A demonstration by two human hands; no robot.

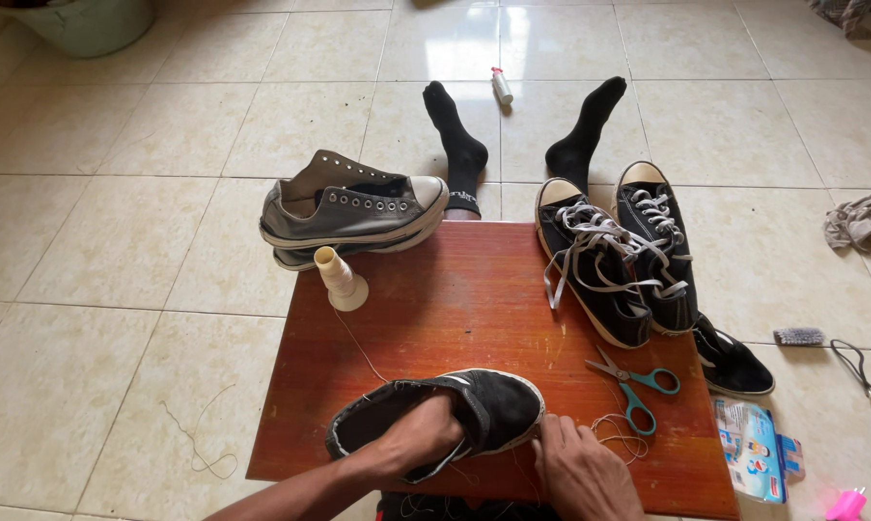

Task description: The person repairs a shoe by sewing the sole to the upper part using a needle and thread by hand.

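The left hand point(418, 436) is half hidden inside the black slip-on shoe point(455, 413), its grip unseen, while the right hand point(580, 468) pinches thin thread point(621, 432) beside it on the surface point(474, 299).

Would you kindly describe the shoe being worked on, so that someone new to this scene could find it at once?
Start at the reddish-brown wooden table on the tiled floor, then look to its near edge. There lies a black slip-on shoe with a pale sole, the left hand tucked inside it and the right hand beside its toe. Unlike the grey sneakers and black laced sneakers farther back, it has no laces.
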